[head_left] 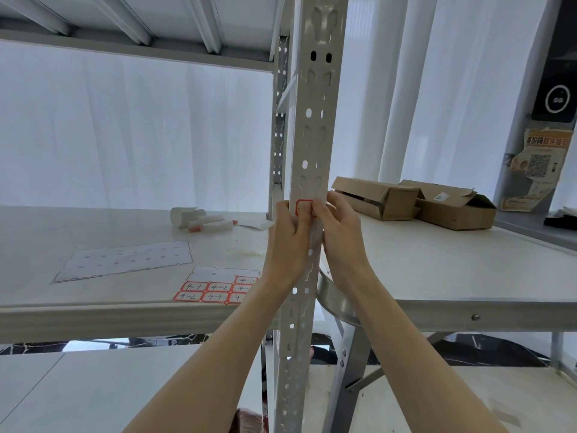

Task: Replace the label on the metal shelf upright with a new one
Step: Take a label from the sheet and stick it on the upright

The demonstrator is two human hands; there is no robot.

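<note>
A grey perforated metal shelf upright (312,126) runs top to bottom through the middle. A white label with a red border (302,207) sits on its face at shelf height. My left hand (285,242) wraps the upright from the left, fingers touching the label's left edge. My right hand (338,232) comes from the right, its fingertips pinched on the label's right edge. Most of the label is hidden by my fingers. On the shelf board to the left lies a sheet of red-bordered labels (215,290) marked 4-1 and 4-2.
An emptied label backing sheet (125,260) lies further left on the shelf board (93,307). Rolled paper and a marker pen (203,221) lie behind it. Two open cardboard boxes (415,201) stand on the right shelf. White curtains hang behind.
</note>
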